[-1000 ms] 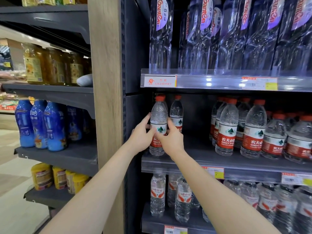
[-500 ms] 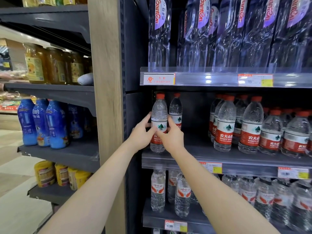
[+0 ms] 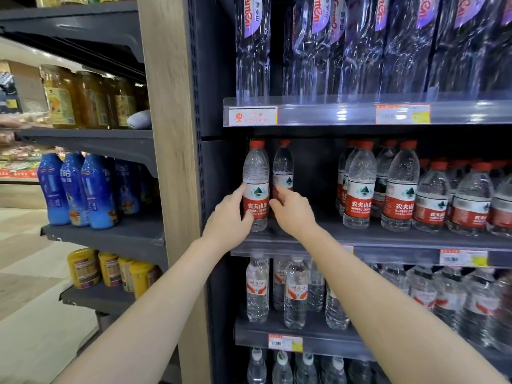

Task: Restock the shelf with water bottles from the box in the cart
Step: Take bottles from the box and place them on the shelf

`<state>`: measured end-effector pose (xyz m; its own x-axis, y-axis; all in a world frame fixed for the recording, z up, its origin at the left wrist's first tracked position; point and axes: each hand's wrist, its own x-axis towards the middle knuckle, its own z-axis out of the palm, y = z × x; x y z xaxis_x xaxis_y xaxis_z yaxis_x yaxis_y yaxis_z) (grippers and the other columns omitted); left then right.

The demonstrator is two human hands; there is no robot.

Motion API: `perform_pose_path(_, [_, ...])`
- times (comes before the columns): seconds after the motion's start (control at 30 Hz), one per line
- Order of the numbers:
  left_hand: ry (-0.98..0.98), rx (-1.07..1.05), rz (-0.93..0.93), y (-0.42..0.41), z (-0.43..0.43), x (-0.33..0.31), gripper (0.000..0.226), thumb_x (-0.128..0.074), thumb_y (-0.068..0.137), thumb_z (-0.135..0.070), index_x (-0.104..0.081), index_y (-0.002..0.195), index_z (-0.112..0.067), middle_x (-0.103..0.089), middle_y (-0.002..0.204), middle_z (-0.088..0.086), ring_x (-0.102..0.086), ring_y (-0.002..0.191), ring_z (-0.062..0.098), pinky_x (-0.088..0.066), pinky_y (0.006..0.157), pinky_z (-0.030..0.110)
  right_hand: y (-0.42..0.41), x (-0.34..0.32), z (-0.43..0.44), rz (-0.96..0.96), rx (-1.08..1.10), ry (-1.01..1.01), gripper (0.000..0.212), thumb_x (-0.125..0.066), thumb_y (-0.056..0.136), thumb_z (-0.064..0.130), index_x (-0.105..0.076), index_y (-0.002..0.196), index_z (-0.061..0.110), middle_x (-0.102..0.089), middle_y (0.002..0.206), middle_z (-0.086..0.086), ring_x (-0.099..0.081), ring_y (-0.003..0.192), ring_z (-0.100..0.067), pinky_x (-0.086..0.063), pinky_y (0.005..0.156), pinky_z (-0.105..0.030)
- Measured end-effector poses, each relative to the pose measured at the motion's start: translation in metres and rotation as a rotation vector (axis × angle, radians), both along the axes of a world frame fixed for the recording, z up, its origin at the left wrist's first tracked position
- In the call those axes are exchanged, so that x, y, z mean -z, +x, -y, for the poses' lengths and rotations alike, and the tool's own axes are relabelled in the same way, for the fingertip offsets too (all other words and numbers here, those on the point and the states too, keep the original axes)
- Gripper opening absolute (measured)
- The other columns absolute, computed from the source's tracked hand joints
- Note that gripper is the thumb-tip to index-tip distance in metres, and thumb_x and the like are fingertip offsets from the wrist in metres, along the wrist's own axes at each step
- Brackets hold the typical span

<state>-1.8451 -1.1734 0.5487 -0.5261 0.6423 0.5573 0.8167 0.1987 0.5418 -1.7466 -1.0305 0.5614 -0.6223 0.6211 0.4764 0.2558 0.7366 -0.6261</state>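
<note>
A clear water bottle with a red cap and a red-and-white label stands at the left end of the middle shelf. My left hand grips it, index finger up its left side and thumb on the lower label. A second matching bottle stands right behind it. My right hand sits just right of the front bottle, its fingertips touching the rear bottle's label. The cart and the box are out of view.
A bare gap of shelf separates these two bottles from several matching bottles on the right. Tall bottles fill the shelf above and other water bottles the one below. Blue bottles and yellow tins fill the left rack.
My right hand has slid off the front bottle's label toward the rear bottle, so the whole label shows. My left hand stays on the bottle. The view has shifted slightly.
</note>
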Motion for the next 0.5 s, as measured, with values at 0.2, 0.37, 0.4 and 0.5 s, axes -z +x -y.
perform_pose_path(0.2, [-0.234,-0.276,-0.384,0.036,0.001,0.019,0.054,-0.053,0.098,-0.043,-0.05,0.147,-0.021,-0.058,0.14,0.008,-0.061,0.115,0.035,-0.052,0.086,0.044,0.026,0.018,-0.007,0.24,0.052,0.248,0.027,-0.05,0.101,0.021,-0.053,0.127,0.011,-0.065,0.119,-0.013,-0.062,0.108,-0.038,-0.04,0.074,-0.035])
perform_pose_path(0.37, [-0.266,-0.166,-0.364,0.061,-0.019,0.014,0.063,-0.055,0.096,-0.047,-0.051,0.153,-0.021,-0.067,0.133,0.002,-0.06,0.116,0.03,-0.055,0.081,0.042,0.038,0.012,-0.015,0.354,0.065,0.294,0.043,-0.049,0.102,0.015,-0.045,0.144,0.006,-0.054,0.142,-0.013,-0.052,0.127,-0.034,-0.04,0.101,-0.041])
perform_pose_path(0.4, [-0.31,-0.166,-0.381,0.063,-0.021,0.011,0.064,-0.055,0.095,-0.046,-0.05,0.154,-0.02,-0.066,0.136,0.003,-0.06,0.117,0.031,-0.055,0.082,0.043,0.042,0.008,-0.015,0.371,0.061,0.307,0.043,-0.049,0.101,0.014,-0.046,0.143,0.005,-0.054,0.141,-0.014,-0.052,0.127,-0.034,-0.039,0.106,-0.042])
perform_pose_path(0.5, [-0.393,-0.16,-0.401,0.062,-0.02,-0.006,0.065,-0.052,0.094,-0.042,-0.051,0.153,-0.016,-0.066,0.138,0.006,-0.063,0.114,0.033,-0.055,0.079,0.043,0.061,-0.006,-0.016,0.433,0.046,0.294,0.043,-0.051,0.099,0.013,-0.047,0.141,0.003,-0.055,0.139,-0.015,-0.053,0.126,-0.035,-0.041,0.105,-0.043])
